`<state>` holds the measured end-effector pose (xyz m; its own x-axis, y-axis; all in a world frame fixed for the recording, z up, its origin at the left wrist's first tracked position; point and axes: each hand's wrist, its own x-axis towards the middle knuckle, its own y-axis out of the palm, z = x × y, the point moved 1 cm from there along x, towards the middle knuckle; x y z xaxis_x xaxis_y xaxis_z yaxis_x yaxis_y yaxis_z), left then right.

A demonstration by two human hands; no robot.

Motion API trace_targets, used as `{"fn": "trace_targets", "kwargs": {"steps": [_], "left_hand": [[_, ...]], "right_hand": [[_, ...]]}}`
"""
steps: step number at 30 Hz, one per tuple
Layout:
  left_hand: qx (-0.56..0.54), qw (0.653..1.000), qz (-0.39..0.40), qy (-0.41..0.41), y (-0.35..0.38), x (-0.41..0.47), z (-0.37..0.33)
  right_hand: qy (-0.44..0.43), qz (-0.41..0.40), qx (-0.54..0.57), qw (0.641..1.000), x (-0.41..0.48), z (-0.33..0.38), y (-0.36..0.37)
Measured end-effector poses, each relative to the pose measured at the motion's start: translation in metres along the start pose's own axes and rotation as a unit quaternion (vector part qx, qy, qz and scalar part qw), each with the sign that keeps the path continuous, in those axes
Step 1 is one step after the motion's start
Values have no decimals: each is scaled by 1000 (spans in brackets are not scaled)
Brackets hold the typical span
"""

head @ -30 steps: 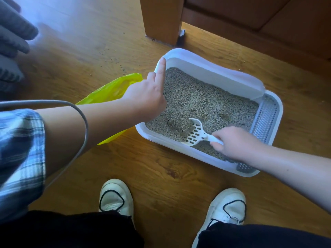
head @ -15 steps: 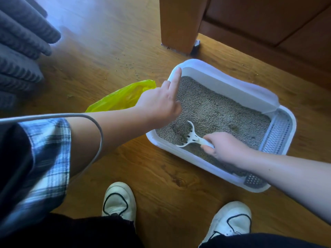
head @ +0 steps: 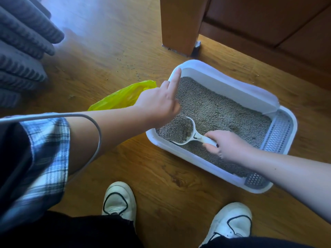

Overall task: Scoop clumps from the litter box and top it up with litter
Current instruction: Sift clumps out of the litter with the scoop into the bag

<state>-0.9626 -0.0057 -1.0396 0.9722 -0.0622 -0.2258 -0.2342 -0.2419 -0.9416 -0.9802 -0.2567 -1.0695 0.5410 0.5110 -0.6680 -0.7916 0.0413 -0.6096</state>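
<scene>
A white litter box (head: 223, 81) holding grey litter (head: 215, 108) sits on the wooden floor. My left hand (head: 157, 104) grips its left rim, with the index finger straight along the edge. My right hand (head: 227, 145) grips the handle of a white slotted scoop (head: 195, 136). The scoop's head lies in the box's near left corner, heaped with litter and a darker clump (head: 186, 130). A yellow plastic bag (head: 123, 97) lies on the floor just left of the box, partly hidden behind my left forearm.
A wooden furniture leg (head: 179, 24) and panel stand right behind the box. Grey ribbed upholstery (head: 21, 51) fills the far left. Loose litter grains (head: 132, 68) dot the floor beyond the bag. My white shoes (head: 119, 201) stand near the box's front.
The scoop slid left through the litter into the near left corner and now carries a heap with a clump. My left hand stayed on the rim. The view shifted.
</scene>
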Motion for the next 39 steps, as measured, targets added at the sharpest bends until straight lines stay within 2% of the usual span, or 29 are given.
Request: {"fn": "trace_targets", "kwargs": {"steps": [11, 23, 39], "left_hand": [[-10, 1000, 25, -12, -3, -1, 0], [-12, 1000, 14, -7, -3, -2, 0], [-21, 999, 32, -10, -2, -2, 1]], "right_hand": [[-1, -25, -3, 1000, -17, -14, -12], [1, -74, 26, 997, -18, -20, -7], [-9, -90, 35, 995, -17, -25, -10]]}}
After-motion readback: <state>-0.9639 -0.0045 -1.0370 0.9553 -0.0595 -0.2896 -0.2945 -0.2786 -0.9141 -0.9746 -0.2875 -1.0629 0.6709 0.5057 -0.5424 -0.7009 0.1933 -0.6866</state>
